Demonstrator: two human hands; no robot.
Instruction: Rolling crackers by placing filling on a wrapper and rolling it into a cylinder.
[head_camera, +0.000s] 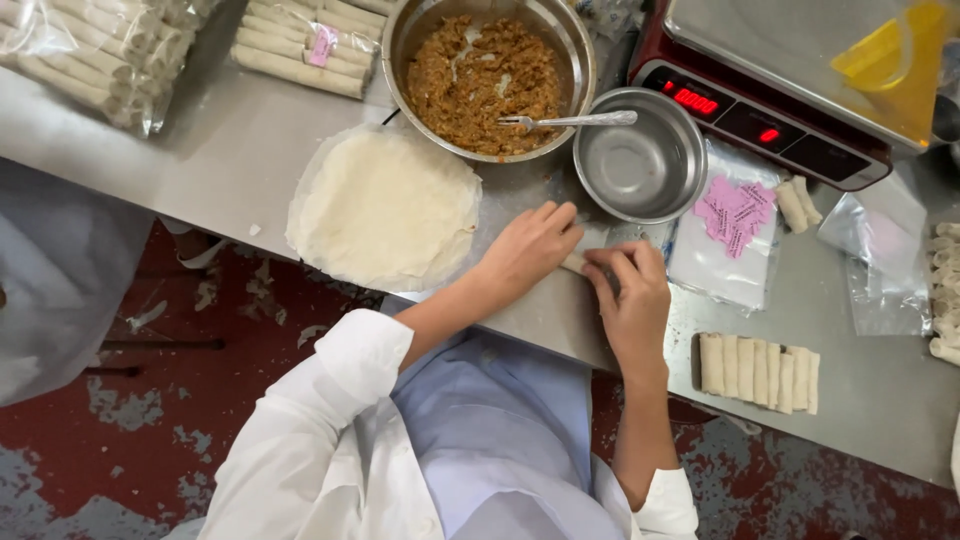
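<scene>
Item: our left hand (527, 252) and right hand (630, 290), fingers closed together on one pale roll (577, 262), near the small steel bowl (640, 155).

A stainless steel table (230, 150) carries a stack of round pale wrappers (385, 205), a large metal bowl of brown filling (488, 75) with a fork (570, 121) in it, and just beside that a small empty metal bowl (640, 155). A red digital scale (770, 110) stands at the far edge. Clear bags with pink paper slips (735, 225), a row of finished rolls (758, 373) and bagged rolls (300, 45) also lie on it.
</scene>
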